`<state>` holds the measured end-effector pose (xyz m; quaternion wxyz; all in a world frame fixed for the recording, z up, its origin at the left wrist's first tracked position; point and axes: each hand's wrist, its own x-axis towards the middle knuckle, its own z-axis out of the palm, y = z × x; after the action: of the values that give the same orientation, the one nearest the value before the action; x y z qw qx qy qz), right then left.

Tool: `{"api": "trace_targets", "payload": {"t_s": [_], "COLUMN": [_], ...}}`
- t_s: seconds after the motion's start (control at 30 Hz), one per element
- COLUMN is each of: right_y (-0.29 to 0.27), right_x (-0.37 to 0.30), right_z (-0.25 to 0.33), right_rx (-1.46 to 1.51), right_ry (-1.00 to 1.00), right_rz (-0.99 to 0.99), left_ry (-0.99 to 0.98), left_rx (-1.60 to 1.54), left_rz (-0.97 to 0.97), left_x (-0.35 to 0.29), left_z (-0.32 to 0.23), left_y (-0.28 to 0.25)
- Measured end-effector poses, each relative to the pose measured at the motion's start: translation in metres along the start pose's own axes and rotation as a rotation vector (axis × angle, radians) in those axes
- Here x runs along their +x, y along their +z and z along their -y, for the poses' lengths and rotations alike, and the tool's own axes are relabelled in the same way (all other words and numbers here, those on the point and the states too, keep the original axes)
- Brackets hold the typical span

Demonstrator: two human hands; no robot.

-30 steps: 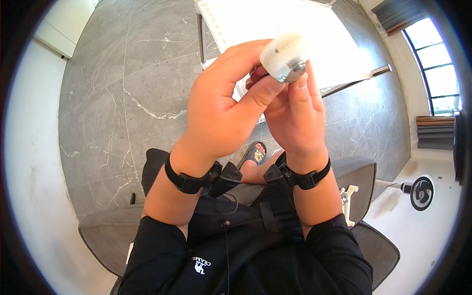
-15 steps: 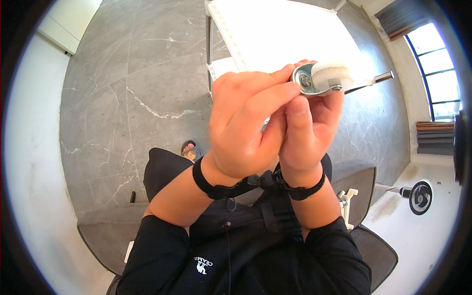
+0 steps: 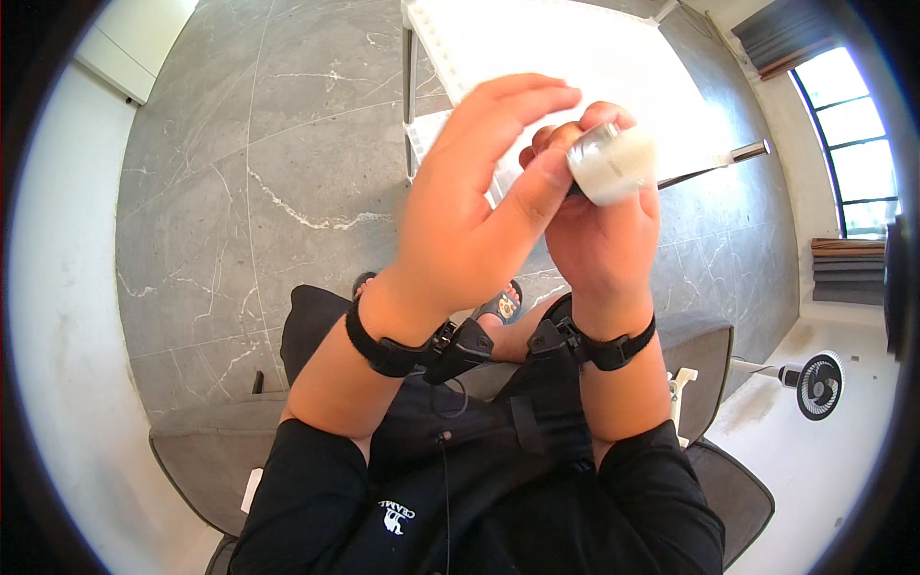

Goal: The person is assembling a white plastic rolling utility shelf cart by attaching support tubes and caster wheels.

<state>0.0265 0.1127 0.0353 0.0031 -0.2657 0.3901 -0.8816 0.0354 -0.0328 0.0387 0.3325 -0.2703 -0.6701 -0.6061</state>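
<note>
A small white cylinder with a shiny metal end is raised close to the camera. My right hand grips it from below with the fingers wrapped behind it. My left hand lies over the right; its thumb presses the metal end while its other fingers stretch up and apart. Both wrists carry black bands. A white table lies beyond the hands, partly hidden by them.
I sit on a grey seat above a grey marble floor. A metal rod juts out at the table's right edge. A small fan stands at the right, a window further up.
Both hands and the cylinder have shifted right and nearer the camera. The left fingers, curled over it before, now spread, leaving only the thumb on it.
</note>
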Motion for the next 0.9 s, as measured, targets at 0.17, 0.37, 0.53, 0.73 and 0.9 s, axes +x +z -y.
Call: {"api": "trace_targets", "payload": {"t_s": [0.17,0.37,0.53,0.73,0.9], "right_y": [0.014,0.020,0.034,0.035,0.040], "right_x": [0.000,-0.017,-0.028,-0.026,-0.015], "right_z": [0.004,0.001,0.004,0.009,0.010], "right_rx": [-0.061,-0.187,-0.339,-0.572,-0.452], "right_ry": [0.093,-0.056,-0.129,-0.155,-0.123], "right_rz": [-0.101,-0.194,-0.355,-0.145,-0.249], "left_ry": [-0.111,-0.031,-0.220,0.054,0.261], "left_rx": [-0.337,-0.262,-0.270,-0.022,0.208], "left_rz": [0.209,0.256,0.100,-0.116,-0.293], "left_x": [0.002,0.005,-0.009,-0.014,-0.008], "left_z": [0.001,0.004,-0.013,0.001,-0.003], "left_y": [0.000,-0.003,0.007,0.020,0.025]}}
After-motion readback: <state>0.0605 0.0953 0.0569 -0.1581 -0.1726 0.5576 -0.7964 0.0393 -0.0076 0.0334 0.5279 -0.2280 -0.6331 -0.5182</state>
